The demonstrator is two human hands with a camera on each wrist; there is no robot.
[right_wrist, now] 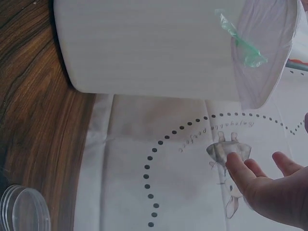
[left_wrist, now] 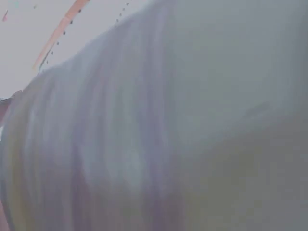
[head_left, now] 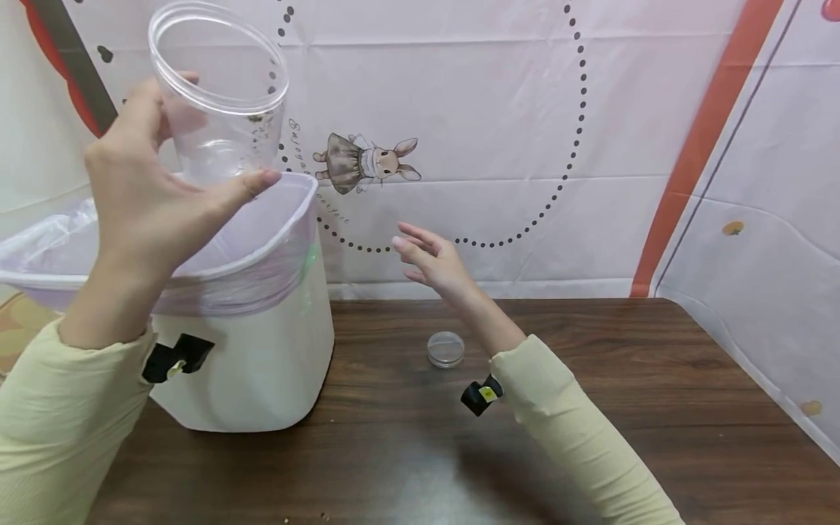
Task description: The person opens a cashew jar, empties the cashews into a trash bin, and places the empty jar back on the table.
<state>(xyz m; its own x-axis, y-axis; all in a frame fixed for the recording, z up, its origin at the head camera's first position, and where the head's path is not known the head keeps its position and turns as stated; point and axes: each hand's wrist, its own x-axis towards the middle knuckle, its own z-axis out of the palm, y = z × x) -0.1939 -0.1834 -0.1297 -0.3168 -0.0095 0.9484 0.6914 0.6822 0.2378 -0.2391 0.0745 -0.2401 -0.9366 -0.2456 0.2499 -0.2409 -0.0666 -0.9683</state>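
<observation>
My left hand (head_left: 157, 182) grips a clear plastic cup (head_left: 223, 109) between thumb and fingers, above a white trash bin (head_left: 249, 364). The cup is tilted, and small dark-green bits cling to its inner side. A pale purple bag (head_left: 282, 270) lines the bin and folds over its rim. To the right of the bin, my right hand (head_left: 436, 259) hangs in the air with fingers loosely extended, holding nothing. In the left wrist view, the bag (left_wrist: 110, 125) and bin wall fill most of the picture, blurred.
A small stack of clear round dishes or lids (head_left: 445, 350) lies on the dark wooden table (head_left: 394, 452) below my right forearm. Tiny crumbs dot the table's front. Behind hangs a white cloth (head_left: 485, 131) printed with a rabbit (head_left: 364, 162).
</observation>
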